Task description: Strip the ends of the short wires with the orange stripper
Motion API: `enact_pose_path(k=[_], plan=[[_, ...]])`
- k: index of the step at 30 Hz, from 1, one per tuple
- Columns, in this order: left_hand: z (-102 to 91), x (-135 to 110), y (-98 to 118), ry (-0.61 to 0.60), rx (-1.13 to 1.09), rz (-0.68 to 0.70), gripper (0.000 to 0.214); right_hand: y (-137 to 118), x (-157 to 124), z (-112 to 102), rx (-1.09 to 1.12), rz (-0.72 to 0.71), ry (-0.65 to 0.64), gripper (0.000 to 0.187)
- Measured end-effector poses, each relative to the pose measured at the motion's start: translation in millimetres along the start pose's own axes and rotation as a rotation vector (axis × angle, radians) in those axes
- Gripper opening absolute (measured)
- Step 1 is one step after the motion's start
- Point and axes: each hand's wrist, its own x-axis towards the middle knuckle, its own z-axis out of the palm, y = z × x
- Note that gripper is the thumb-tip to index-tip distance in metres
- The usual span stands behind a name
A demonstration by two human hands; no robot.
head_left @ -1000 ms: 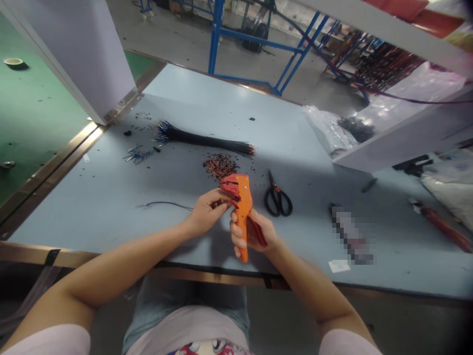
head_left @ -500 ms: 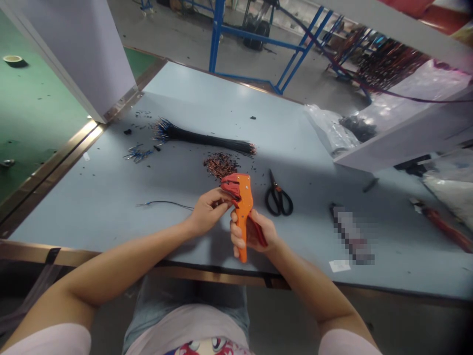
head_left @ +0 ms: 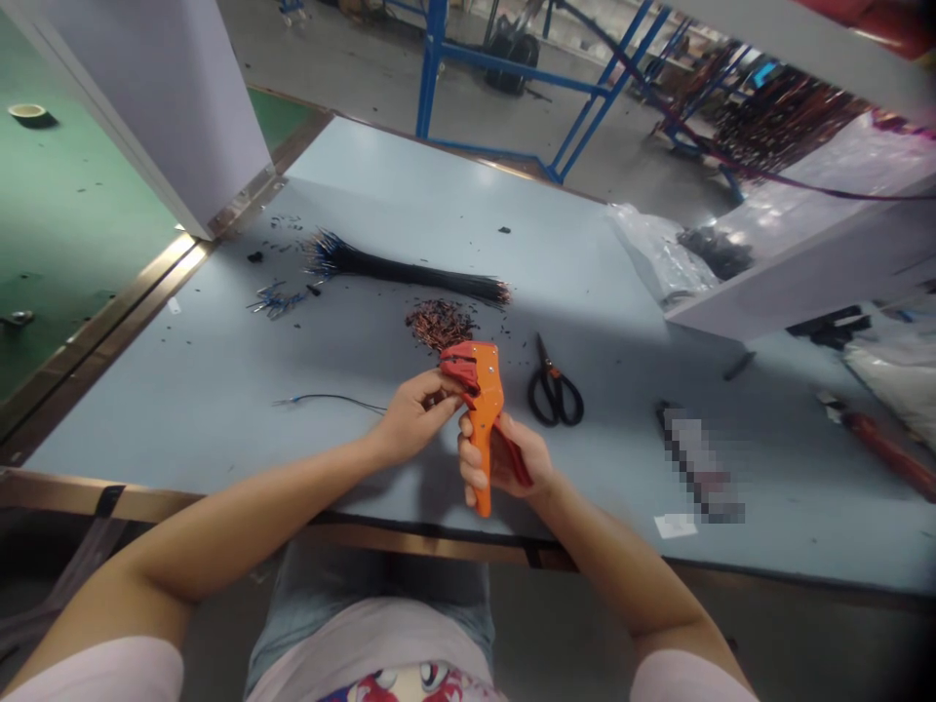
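Wrapped round an orange and red wire stripper (head_left: pixel 487 390) is my right hand (head_left: pixel 523 458), which holds the tool upright over the table. My left hand (head_left: pixel 416 414) pinches a thin black wire (head_left: pixel 336 397) close to the stripper's red jaws. The wire trails left along the table to a blue and metal tip; its other end is hidden by my fingers and the jaws. Just beyond the jaws lies a heap of short copper-coloured and black scraps (head_left: pixel 439 324). Behind that stretches a bundle of black wires (head_left: pixel 409 278) with blue tips at its left end.
Black-handled scissors (head_left: pixel 556 395) lie right of the stripper. A small pile of blue-tipped pieces (head_left: pixel 276 299) is at the left. Farther right are a blurred-out object (head_left: pixel 698 463), a white label (head_left: pixel 676 526), a red-handled tool (head_left: pixel 884 448) and plastic bags (head_left: pixel 658 253).
The whole view has shifted slightly. Both hands, the wire and the stripper keep the same position relative to each other.
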Motion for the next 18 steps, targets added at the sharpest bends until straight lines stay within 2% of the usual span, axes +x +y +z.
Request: enact_pose_path(k=[18], plan=[[-0.6,-0.6,6.0,-0.028,0.052,0.002,0.014,0.9,-0.7,0.6,-0.05,0.014,0.07,0.032]])
